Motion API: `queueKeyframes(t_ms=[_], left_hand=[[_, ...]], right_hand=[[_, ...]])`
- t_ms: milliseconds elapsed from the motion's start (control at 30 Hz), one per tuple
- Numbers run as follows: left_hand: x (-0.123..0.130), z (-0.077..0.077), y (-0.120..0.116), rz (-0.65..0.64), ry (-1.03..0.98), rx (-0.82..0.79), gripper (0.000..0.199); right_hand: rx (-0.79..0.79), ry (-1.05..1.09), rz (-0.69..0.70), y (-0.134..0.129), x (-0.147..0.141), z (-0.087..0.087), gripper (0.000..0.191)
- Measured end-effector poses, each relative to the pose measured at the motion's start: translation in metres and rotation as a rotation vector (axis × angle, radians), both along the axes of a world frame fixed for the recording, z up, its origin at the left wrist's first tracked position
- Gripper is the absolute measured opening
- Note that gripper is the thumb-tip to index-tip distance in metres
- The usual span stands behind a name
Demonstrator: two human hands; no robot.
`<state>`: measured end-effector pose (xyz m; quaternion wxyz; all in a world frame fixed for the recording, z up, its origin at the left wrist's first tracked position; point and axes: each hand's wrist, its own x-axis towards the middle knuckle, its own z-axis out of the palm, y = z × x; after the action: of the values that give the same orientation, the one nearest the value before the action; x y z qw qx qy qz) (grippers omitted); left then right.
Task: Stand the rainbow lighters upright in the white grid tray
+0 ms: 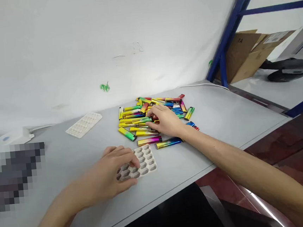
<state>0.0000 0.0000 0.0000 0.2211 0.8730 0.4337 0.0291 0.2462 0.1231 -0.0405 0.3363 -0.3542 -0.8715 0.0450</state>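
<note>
My left hand (114, 171) rests over the left part of a white tray (154, 162) with rows of oval holes, its fingers apart and curved, thumb at the near edge. The holes that show hold nothing. Beyond the tray lies a loose pile of shiny multicoloured lighters (149, 140), mostly yellow, green, blue and red. My right hand (165, 120) reaches onto the middle of this pile, thumb and fingers around a lighter's end; whether it grips one is hidden.
A second white holed tray (84, 125) lies at the back left of the grey table (220, 111). A white device stands far left, beside a blurred-out area. Blue shelving frame (234, 18), cardboard boxes (252, 53) and a black object are at the right.
</note>
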Motion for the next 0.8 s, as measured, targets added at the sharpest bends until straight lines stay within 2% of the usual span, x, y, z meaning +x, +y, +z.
queueKeyframes(t_ms=[167, 333, 467, 567, 633, 800], left_hand=[[0.018, 0.001, -0.01, -0.066, -0.001, 0.005, 0.019], [0.054, 0.006, -0.022, -0.127, -0.056, -0.007, 0.013], [0.086, 0.0, -0.024, -0.238, -0.084, 0.072, 0.012], [0.107, -0.011, -0.019, -0.278, -0.071, 0.201, 0.014], [0.116, -0.019, -0.014, -0.258, -0.061, 0.288, 0.018], [0.12, -0.03, -0.002, -0.207, -0.079, 0.391, 0.022]], right_hand=[[-0.021, 0.161, -0.005, -0.006, -0.002, 0.001, 0.017], [-0.252, 0.562, -0.045, -0.001, 0.003, 0.007, 0.022], [-0.366, 0.796, -0.097, 0.003, 0.01, 0.002, 0.026], [-0.344, 0.776, -0.144, 0.001, 0.011, -0.001, 0.024], [-0.308, 0.723, -0.151, 0.0, 0.008, -0.001, 0.023], [-0.213, 0.636, -0.165, 0.005, -0.001, 0.006, 0.022]])
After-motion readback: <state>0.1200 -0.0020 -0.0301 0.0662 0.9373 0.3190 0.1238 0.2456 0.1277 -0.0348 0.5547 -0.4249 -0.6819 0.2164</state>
